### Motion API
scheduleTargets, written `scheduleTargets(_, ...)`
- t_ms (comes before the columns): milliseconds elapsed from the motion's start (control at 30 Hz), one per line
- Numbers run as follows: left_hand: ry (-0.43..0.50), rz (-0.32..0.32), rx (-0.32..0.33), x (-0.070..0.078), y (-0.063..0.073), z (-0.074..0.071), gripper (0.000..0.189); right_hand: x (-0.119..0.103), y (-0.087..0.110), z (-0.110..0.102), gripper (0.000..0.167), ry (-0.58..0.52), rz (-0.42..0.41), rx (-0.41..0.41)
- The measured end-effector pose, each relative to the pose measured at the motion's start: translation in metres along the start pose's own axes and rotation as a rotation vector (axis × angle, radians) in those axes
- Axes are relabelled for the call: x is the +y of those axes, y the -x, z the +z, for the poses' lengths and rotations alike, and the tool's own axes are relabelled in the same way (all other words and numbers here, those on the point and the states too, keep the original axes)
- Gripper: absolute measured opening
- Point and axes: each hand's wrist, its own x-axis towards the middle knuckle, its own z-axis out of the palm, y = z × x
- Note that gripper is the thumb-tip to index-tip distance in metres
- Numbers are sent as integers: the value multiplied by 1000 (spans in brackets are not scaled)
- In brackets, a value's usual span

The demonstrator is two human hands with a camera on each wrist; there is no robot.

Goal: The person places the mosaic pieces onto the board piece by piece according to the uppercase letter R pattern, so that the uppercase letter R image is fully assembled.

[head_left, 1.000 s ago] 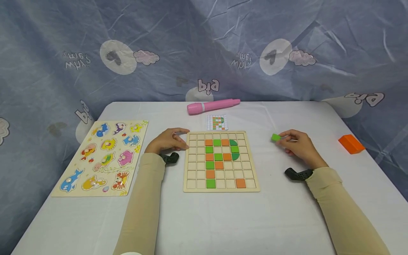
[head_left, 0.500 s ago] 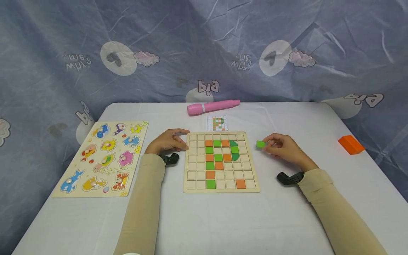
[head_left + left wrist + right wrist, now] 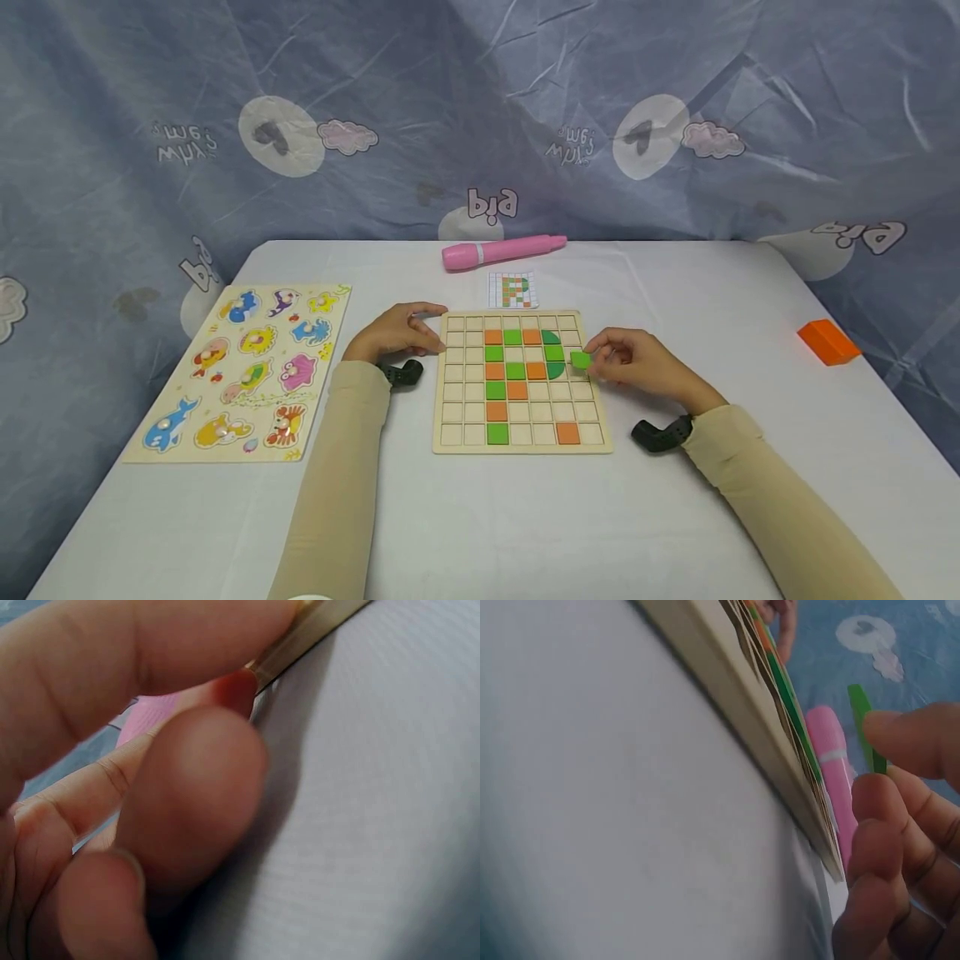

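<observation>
My right hand [image 3: 636, 365] pinches a thin green square tile [image 3: 580, 360] between thumb and fingertips, over the right side of a wooden grid board [image 3: 456, 412]. In the right wrist view the tile [image 3: 861, 724] is seen nearly edge-on, above the level of the board's side. Orange and green squares, plus two dark green rounded pieces [image 3: 554, 369], lie in the grid cells. At the board's left edge, my left hand [image 3: 393, 332] rests with its fingertips against the rim. The left wrist view shows these relaxed fingers [image 3: 199, 761] close up beside the board's edge [image 3: 304, 637].
A small card [image 3: 513, 290] printed with a coloured letter R lies behind the board, and a pink pen-shaped tube [image 3: 504, 251] beyond it. To the left is a sea-animal peg puzzle [image 3: 240, 375]. An orange block [image 3: 828, 342] sits near the table's right edge.
My right hand has carried the green tile leftward, from the bare table at the right to over the board's right side. The left hand has stayed at the board's left edge.
</observation>
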Motion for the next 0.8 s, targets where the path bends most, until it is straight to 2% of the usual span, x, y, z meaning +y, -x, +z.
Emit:
scheduleTargets(267,11,-34,10,6,1,1,79,-22,1,19,25,93,-11,-28)
scheduleTargets(500,20,-42,6,7,2,1,80,-32,2,32,23,167,-44,-53)
scheduleTargets(800,2,-34,9,4,1,0,79,-41,4,47,22,181,-30,-139)
